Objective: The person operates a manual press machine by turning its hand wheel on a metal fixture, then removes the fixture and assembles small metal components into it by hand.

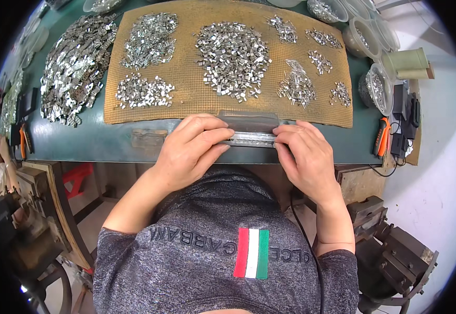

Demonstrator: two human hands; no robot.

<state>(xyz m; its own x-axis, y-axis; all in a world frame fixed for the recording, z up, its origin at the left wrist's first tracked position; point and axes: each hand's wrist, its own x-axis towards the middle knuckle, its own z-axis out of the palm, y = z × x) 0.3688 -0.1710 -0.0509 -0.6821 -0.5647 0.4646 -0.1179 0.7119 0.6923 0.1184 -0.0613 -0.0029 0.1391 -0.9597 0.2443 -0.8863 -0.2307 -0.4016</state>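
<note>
A narrow silvery metal strip (252, 138) lies level along the table's near edge. My left hand (199, 144) pinches its left end between thumb and fingers, and my right hand (302, 149) grips the right end the same way. Just behind the strip sits a dark flat block (249, 120), partly covered by my fingers. Beyond it, on a tan textured mat (186, 107), small shiny metal pieces are sorted into several piles; the largest pile (233, 57) is in the middle. Whether loose parts sit in the strip is too small to tell.
A big heap of flat metal pieces (76, 68) covers the table's left. Clear plastic tubs (377, 89) of parts line the right edge. Orange-handled pliers (381, 137) lie at the right, near black boxes and a cable. Another person's arm (8, 167) shows at far left.
</note>
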